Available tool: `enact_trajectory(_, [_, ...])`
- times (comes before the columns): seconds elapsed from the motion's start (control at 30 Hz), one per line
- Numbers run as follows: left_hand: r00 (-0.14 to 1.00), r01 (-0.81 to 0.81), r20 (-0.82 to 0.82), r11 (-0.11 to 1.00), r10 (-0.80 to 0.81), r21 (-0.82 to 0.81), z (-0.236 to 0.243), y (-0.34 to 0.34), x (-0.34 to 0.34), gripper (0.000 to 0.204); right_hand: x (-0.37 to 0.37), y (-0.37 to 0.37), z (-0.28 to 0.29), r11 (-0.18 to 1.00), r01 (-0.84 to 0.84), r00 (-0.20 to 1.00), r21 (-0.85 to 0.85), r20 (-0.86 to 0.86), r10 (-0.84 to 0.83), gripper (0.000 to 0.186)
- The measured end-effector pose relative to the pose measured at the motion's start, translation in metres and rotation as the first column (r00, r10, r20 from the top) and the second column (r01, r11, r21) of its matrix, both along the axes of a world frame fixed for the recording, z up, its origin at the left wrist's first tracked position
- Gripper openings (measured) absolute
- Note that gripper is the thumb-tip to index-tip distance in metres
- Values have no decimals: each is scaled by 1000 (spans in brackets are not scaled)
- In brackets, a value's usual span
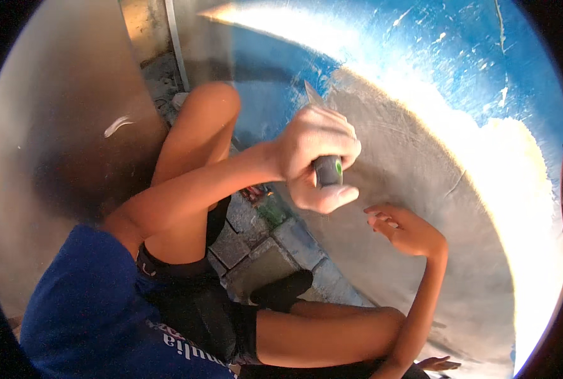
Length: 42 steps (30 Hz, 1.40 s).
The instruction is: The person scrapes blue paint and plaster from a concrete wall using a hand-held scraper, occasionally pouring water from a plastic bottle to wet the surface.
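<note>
My left hand (319, 158) is closed around the dark grey handle of a scraper (329, 170), which has a green spot near its butt end. Its metal blade (314, 95) sticks out past my knuckles, with the tip in front of the blue wall (266, 79); whether it touches the paint I cannot tell. Lower and to the right, my right hand (414, 232) hangs beside a bare grey-brown patch (408, 170) of the wall. Its fingers are loosely bent and nothing shows in them.
My bent legs (332, 335) fold close to the wall above grey paving blocks (266, 268). A brown panel (73, 126) with a white mark stands on the left. Strong sunlight crosses the wall. Another person's hand (439, 364) shows at the lower right edge.
</note>
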<state>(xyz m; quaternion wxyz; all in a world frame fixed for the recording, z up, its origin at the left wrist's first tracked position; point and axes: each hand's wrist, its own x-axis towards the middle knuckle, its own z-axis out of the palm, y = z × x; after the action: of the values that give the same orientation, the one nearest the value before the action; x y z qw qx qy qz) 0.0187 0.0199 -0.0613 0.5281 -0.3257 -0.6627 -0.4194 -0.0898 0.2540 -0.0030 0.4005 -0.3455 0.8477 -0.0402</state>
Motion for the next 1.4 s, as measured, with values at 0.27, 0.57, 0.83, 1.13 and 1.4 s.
enact_trajectory(0.27, [901, -246, 423, 916, 95, 318, -5, -13, -16, 49, 0, 0, -3, 997, -72, 997, -34, -17, 72, 48])
enact_trajectory(0.57, [975, 224, -111, 834, -194, 505, 83, -36, 9, 40, 1, 9, 6, 999, -50, 996, 17, -67, 51, 51])
enact_trajectory(0.83, [982, -108, -134, 977, 134, 186, 109, -18, -7, 46, -14, -4, -18, 990, -138, 990, -6, 28, 138, 55])
enact_trajectory(1.13, [928, 309, -292, 913, -229, 266, 91, -14, 0, 23, -11, -20, -19, 982, -188, 982, 18, 28, 188, 56])
enact_trajectory(1.4, [930, 305, -308, 889, -201, 341, 78, -19, -15, 14, -15, -28, -35, 977, -211, 975, 24, 71, 209, 55])
